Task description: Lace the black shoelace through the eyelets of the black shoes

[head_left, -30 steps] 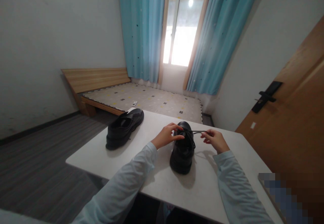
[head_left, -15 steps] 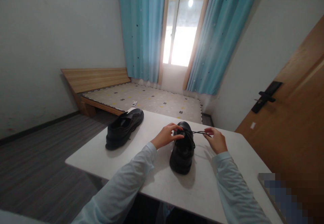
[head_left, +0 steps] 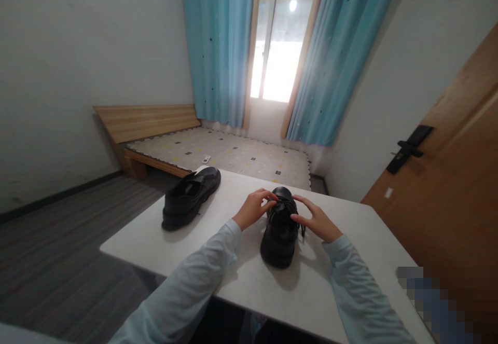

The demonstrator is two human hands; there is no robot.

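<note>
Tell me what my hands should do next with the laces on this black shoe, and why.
Probably pinch the two lace ends and cross them over the tongue. Both hands, left hand and right hand, sit at the laces of the near black shoe, fingers on them, but the laces look loose and bunched, with no knot visible. The other shoe lies untouched on the white table.

black shoes (head_left: 280,227), white table (head_left: 249,276), blue curtains (head_left: 218,43)
</note>
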